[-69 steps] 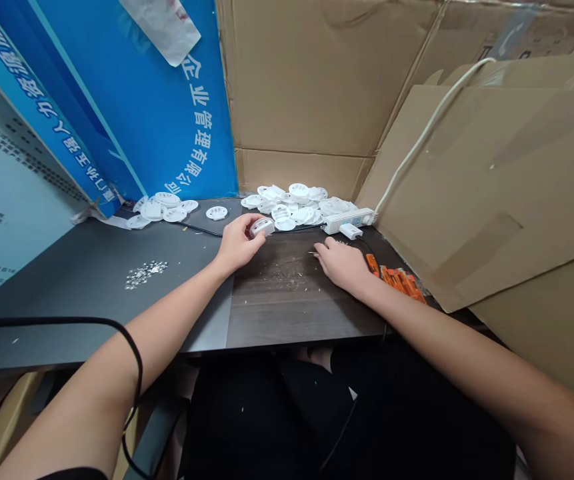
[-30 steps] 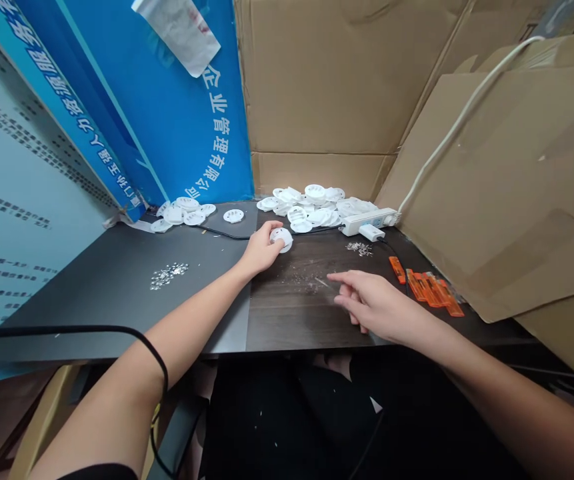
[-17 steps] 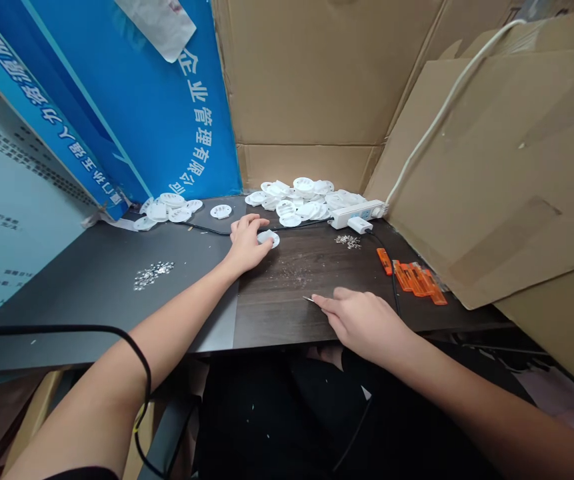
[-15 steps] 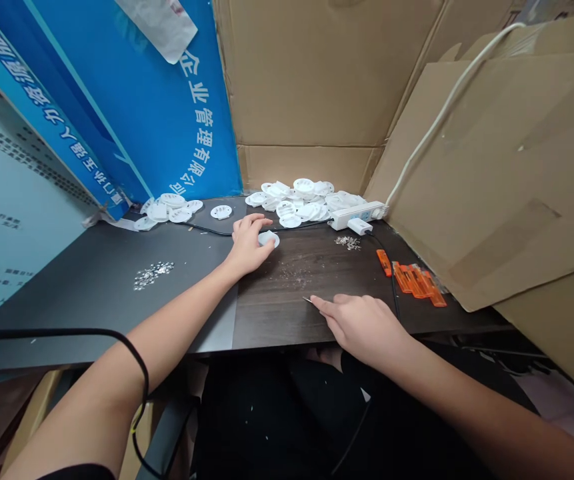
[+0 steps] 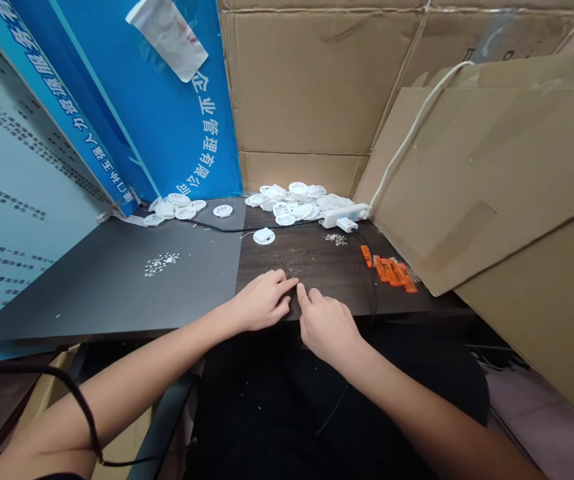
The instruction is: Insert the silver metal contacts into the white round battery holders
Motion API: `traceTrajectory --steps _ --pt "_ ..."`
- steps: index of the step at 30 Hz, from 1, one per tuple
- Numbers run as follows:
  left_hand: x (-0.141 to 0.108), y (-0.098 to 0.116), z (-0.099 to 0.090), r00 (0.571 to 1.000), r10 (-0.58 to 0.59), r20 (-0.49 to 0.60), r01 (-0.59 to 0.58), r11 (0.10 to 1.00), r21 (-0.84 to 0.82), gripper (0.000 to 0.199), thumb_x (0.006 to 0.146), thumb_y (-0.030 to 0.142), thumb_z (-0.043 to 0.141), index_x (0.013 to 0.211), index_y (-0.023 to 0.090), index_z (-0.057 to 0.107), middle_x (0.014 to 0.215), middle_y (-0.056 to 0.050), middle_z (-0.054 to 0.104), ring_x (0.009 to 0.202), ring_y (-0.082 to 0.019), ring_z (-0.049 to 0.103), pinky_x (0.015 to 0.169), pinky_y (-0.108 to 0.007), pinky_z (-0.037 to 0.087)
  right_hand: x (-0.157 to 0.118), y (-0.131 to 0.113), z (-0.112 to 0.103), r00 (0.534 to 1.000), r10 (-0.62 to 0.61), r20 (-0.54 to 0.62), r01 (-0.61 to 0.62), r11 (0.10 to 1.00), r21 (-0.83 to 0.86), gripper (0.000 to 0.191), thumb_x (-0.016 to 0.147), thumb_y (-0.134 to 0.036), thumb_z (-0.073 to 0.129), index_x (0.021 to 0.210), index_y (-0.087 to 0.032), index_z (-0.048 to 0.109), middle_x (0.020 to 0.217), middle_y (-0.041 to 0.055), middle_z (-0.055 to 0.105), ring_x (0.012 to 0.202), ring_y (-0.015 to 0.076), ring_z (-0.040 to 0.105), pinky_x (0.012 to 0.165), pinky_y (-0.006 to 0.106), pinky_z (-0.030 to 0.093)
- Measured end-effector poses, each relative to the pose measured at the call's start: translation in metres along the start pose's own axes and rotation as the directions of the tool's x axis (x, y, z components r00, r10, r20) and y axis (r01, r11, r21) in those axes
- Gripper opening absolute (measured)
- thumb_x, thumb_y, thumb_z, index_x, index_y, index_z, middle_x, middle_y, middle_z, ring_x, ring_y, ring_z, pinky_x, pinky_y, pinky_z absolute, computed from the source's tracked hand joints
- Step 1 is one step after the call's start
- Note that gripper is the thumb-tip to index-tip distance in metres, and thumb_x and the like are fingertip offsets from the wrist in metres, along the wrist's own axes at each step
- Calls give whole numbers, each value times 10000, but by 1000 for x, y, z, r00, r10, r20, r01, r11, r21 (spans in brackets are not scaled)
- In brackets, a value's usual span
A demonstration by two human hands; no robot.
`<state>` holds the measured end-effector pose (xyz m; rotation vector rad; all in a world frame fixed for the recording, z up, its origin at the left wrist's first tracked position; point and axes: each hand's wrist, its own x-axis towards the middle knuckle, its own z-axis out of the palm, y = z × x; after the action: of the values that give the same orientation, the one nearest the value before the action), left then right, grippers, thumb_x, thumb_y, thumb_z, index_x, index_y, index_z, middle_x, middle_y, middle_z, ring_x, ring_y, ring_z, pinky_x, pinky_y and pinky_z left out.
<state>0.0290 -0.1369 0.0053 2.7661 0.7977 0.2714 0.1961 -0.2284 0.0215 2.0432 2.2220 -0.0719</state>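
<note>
Near the front edge of the dark table [image 5: 277,303], my left hand [image 5: 263,300] and my right hand [image 5: 327,323] meet at their index fingertips. The left index finger points right, with the other fingers curled. My right hand is closed, its index finger extended; whatever lies between the fingertips is too small to make out. A round white disc [image 5: 265,236] with a raised block lies on the table beyond the hands. Tiny bits [image 5: 291,260] are scattered between the disc and my fingers.
White discs are piled at the back middle [image 5: 297,200] and back left [image 5: 169,208], with a single disc [image 5: 223,211] between. Small metal parts lie left [image 5: 161,263] and right [image 5: 337,239]. A power strip [image 5: 345,215], a black cable [image 5: 374,287] and orange pieces [image 5: 391,271] stand right.
My left hand has let go of the white disc and come down towards me, beside my right hand. My right hand has shifted slightly left and up; its thin metal item no longer shows. The view has shifted.
</note>
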Motion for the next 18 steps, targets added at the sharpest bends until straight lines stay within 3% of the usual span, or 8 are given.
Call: traceTrajectory --steps 7,12,18 --pt "-3 1 6 998 31 -48 -29 998 48 499 958 238 413 1414 160 601 999 -112 593 943 -247 557 904 -411 462 -6 -9 -9 997 59 -52 -58 998 19 545 1009 -190 382 1527 -69 501 1028 206 698 985 299 715 830 358 553" --pt "-3 3 7 996 64 -66 -59 995 86 451 940 224 438 1332 140 642 946 -106 611 890 -244 563 863 -401 467 -8 -14 -4 994 70 -86 -68 997 29 535 1014 -190 374 1518 -64 500 1034 208 703 993 305 718 831 372 551" --pt "-6 5 8 994 22 -111 -14 997 72 449 920 219 473 1318 154 671 939 -108 644 900 -242 606 838 -372 490 -7 -11 -4 991 91 -103 -84 994 72 509 1018 -212 380 1491 -134 552 1049 171 717 1004 317 720 844 386 550"
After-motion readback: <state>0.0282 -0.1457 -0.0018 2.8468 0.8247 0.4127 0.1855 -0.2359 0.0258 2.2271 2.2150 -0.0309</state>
